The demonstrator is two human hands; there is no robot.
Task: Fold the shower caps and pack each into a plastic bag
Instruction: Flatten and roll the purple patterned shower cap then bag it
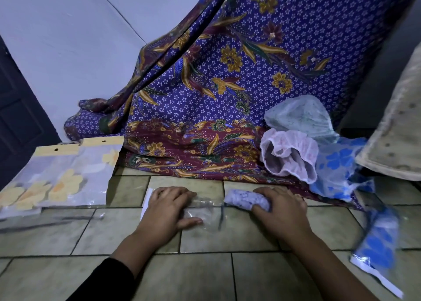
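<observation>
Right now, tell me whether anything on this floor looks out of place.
One blue pack lies askew at the right, apart from the yellow packs lying at the left. Loose caps sit in a crumpled heap against the cloth, not yet folded. Nothing looks spilled or torn.

A plain black sleeve [107,278] covers the left arm, snug, ending short of the wrist.

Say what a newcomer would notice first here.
The big purple batik cloth fills the back. On the tiled floor, the left hand presses a clear plastic bag while the right hand grips a rolled purple shower cap beside it. Loose caps lie heaped at right.
</observation>
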